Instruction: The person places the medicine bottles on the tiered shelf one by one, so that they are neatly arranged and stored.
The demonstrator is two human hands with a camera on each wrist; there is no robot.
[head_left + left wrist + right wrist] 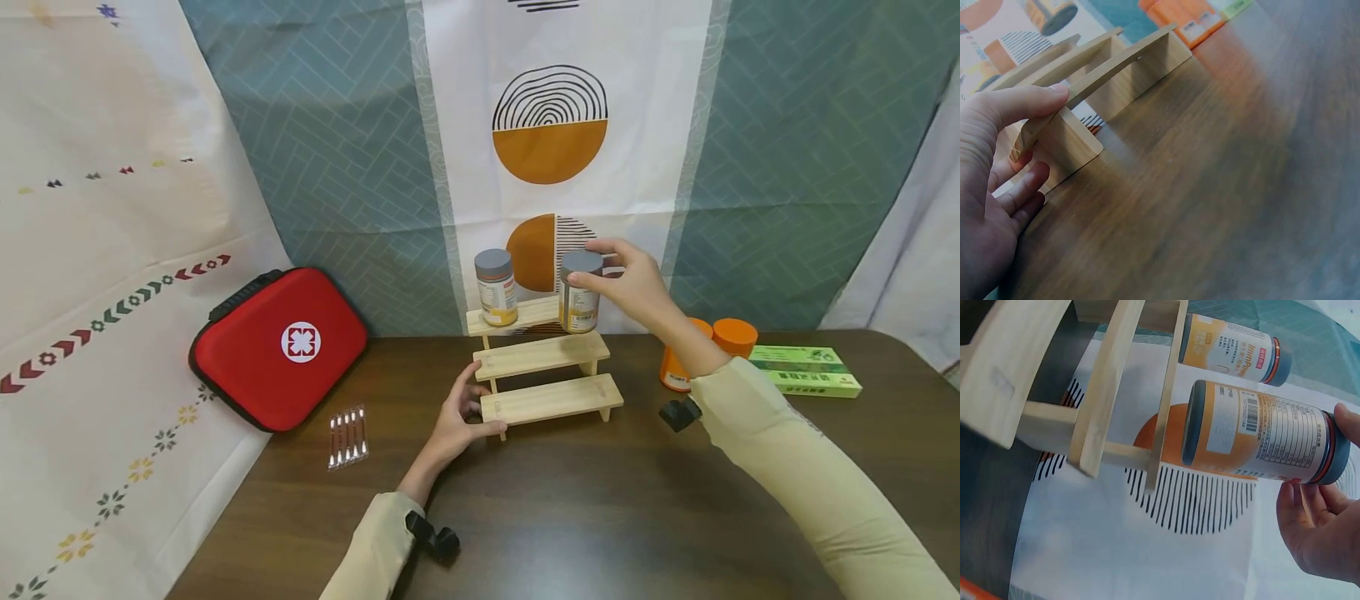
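Note:
A three-step wooden rack (551, 402) stands on the table. My left hand (453, 414) grips the left end of its lowest step, with the thumb on top in the left wrist view. My right hand (626, 279) holds a grey-lidded supplement jar (580, 307) by its lid, upright at the right end of the top step. In the right wrist view that jar (1254, 431) appears slightly apart from the top step. A matching jar (497, 287) stands on the left part of the top step.
To the left lie a red first-aid case (281, 350) and a pack of cotton swabs (348, 437). Behind my right forearm are two orange bottles (735, 335), beside a green box (806, 372). A patterned cloth (547, 33) hangs behind the rack.

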